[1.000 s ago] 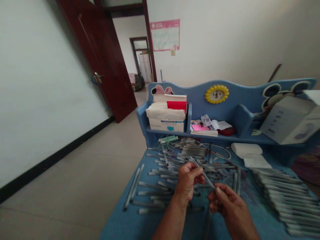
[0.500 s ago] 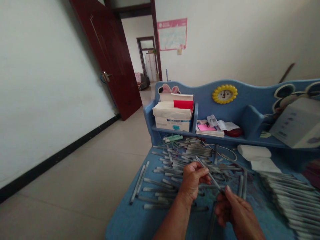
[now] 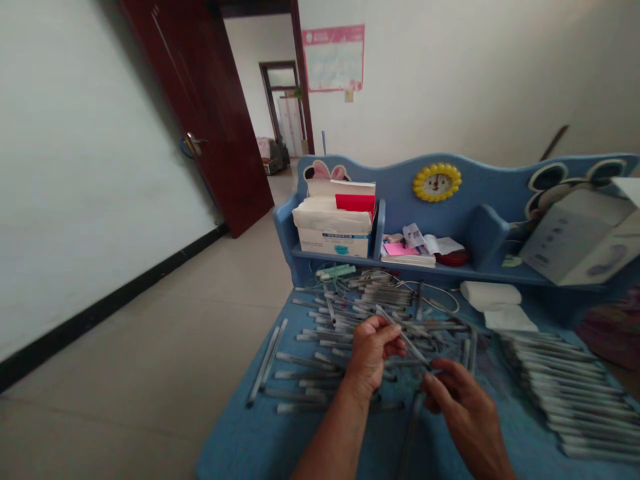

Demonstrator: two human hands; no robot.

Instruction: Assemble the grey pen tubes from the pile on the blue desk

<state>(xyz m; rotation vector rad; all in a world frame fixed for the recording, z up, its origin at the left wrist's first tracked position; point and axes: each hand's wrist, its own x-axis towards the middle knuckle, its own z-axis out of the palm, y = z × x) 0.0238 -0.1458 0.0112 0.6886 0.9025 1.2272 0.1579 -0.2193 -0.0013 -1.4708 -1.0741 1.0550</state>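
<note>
A slim pen [image 3: 413,349] with a pale barrel and a dark lower end slants above the blue desk [image 3: 240,437]. My left hand [image 3: 371,352] pinches its upper barrel between thumb and fingers. At the pen's dark lower end, the thumb and fingers of my right hand [image 3: 459,395] are closed; the tip itself is partly hidden there. Loose pens [image 3: 313,375] of the same look lie under and left of my left hand. To the right of my right hand, many more pens [image 3: 570,393] are laid side by side in a thick row.
Behind the pens are a white paper roll [image 3: 491,294] and a white cord [image 3: 454,301]. The desk's raised shelf holds a mask box [image 3: 334,240], papers [image 3: 410,257] and a large white carton [image 3: 570,233]. A yellow flower-shaped clock [image 3: 437,183] is on its back panel.
My right hand has turned and its fingers have closed in around the pen's lower end. The left hand keeps its hold. The whole view has shifted slightly.
</note>
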